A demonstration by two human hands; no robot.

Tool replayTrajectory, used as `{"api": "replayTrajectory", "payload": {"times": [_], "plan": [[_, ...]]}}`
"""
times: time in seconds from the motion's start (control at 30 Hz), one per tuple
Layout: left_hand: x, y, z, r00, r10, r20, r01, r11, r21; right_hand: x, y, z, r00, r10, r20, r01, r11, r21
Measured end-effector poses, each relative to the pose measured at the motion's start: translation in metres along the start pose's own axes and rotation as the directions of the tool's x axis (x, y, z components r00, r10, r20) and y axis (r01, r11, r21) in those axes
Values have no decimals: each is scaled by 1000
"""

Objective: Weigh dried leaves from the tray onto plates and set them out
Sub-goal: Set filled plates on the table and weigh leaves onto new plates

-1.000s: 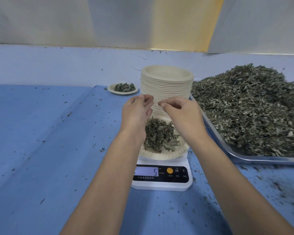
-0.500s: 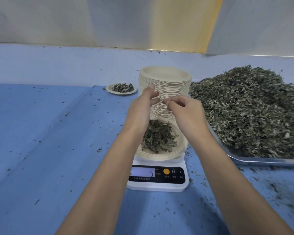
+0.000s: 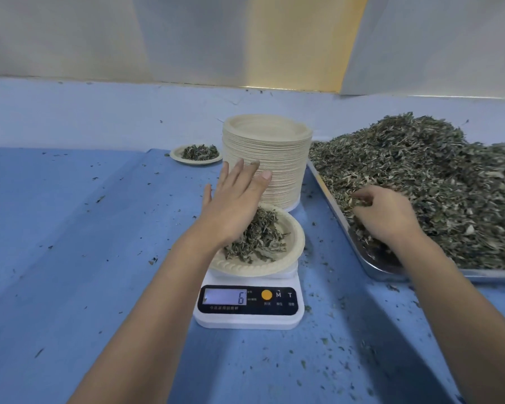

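head | right hand (image 3: 383, 213) grips leaves (image 3: 437, 173) near tray (image 3: 478, 274) edge | left hand (image 3: 236, 198) over plate (image 3: 274, 266)

Two hands (image 3: 236, 205) (image 3: 382, 218), two filled plates (image 3: 293, 256) (image 3: 176, 156), one plate stack (image 3: 277, 170), scale (image 3: 245, 320), tray (image 3: 375, 268), leaf heap (image 3: 435, 176).

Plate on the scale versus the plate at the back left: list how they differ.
The plate on the scale sits raised on the white scale; the back plate lies directly on the blue table cover, left of the plate stack. The left hand is over the plate on the scale and hides part of it; the back plate is in full view. Both are pale round plates holding dried leaves.
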State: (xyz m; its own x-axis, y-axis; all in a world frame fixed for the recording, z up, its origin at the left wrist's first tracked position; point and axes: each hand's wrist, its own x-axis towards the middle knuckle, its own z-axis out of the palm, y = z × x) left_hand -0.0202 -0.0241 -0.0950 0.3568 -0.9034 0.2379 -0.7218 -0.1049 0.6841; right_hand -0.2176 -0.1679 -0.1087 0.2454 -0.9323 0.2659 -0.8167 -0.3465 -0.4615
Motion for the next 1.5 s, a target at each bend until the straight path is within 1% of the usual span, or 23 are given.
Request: {"api": "replayTrajectory", "payload": {"times": [0.07,0.1,0.17,0.27,0.37,0.43,0.53,0.63,0.7,0.83,0.9,1.03,1.23,1.3,1.37,1.4,1.5], "plan": [[0,0,-1,998,-1,60,2,1000,-20,4,5,1,986,34,163,-20,996,-90],[-1,1,-2,996,-3,88,6,999,-33,5,6,2,975,34,220,-3,990,-142],[-4,3,-2,990,-15,138,19,999,-28,7,7,6,965,8,262,54,971,-231],[-6,6,-4,973,-60,222,60,998,8,6,10,15,972,-7,233,67,966,-251],[-10,10,-5,963,-66,259,71,997,-11,2,12,23,990,-26,140,59,969,-240],[-11,12,-6,972,-45,232,61,996,-64,2,12,24,997,-46,55,57,975,-214],[-9,14,-9,992,-9,123,27,989,-144,1,11,23,997,-59,-48,50,983,-176],[-8,15,-10,999,-7,47,19,965,-263,0,12,21,992,-48,-117,35,994,-108],[-7,15,-10,1000,-29,7,30,928,-371,0,12,19,989,-27,-143,19,998,-58],[-2,20,-11,994,-76,-80,14,808,-590,0,14,17,990,-1,-140,1,1000,3],[-2,22,-14,991,-87,-98,0,750,-662,1,15,18,990,26,-138,-18,998,58],[-4,26,-18,990,-82,-116,-26,698,-716,1,13,17,978,66,-197,-36,988,153],[2,42,-13,984,-129,-124,-5,673,-739,-1,9,13,970,131,-206,-64,951,301],[4,46,-9,982,-147,-116,11,660,-751,-3,9,12,968,170,-186,-89,921,379],[5,50,-2,983,-151,-107,19,657,-754,-3,11,11,961,243,-134,-153,866,476],[6,52,1,983,-151,-102,22,655,-755,-4,12,10,953,289,-97,-197,827,527],[7,59,12,984,-158,-78,43,648,-761,-6,13,6,934,357,-18,-253,694,674]]}}
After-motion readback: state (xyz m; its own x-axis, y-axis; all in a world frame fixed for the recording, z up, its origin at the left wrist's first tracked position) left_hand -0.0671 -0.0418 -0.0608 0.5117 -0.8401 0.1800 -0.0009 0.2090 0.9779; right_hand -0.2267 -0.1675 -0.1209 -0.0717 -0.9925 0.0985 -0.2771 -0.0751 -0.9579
